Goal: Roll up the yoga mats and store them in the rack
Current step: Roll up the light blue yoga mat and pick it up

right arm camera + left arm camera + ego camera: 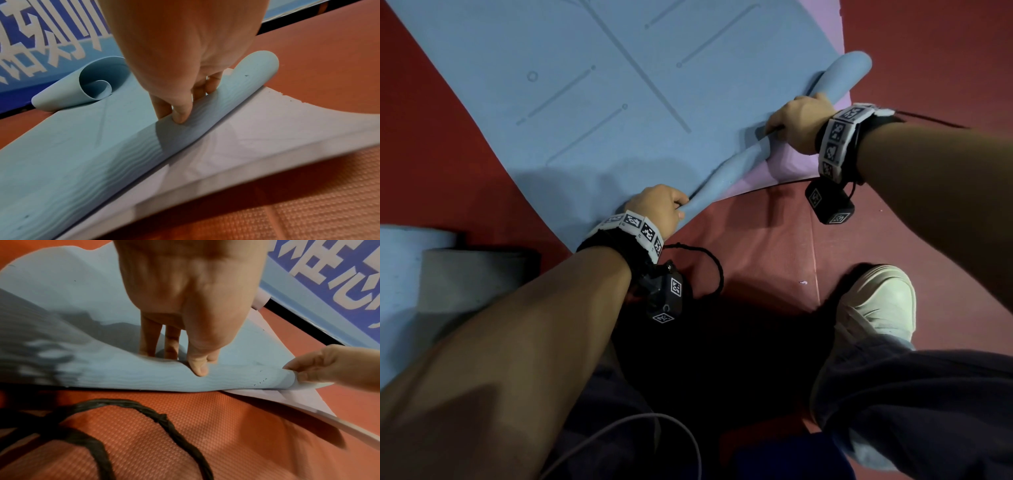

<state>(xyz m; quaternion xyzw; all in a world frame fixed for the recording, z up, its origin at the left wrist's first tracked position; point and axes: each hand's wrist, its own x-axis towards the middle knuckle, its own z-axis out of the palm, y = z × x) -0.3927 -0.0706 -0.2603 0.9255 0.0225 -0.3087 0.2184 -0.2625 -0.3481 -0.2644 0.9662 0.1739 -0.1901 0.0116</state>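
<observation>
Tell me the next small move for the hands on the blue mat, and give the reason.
Probably push the curl forward another turn with both hands together. The left hand and right hand each grip the started roll at the near edge of the blue yoga mat; the roll is thin, and most of the mat lies flat ahead over the pink mat.

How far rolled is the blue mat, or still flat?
Barely started: the blue yoga mat has only its near edge curled into a thin roll, gripped by the left hand and right hand; the rest lies spread.
</observation>
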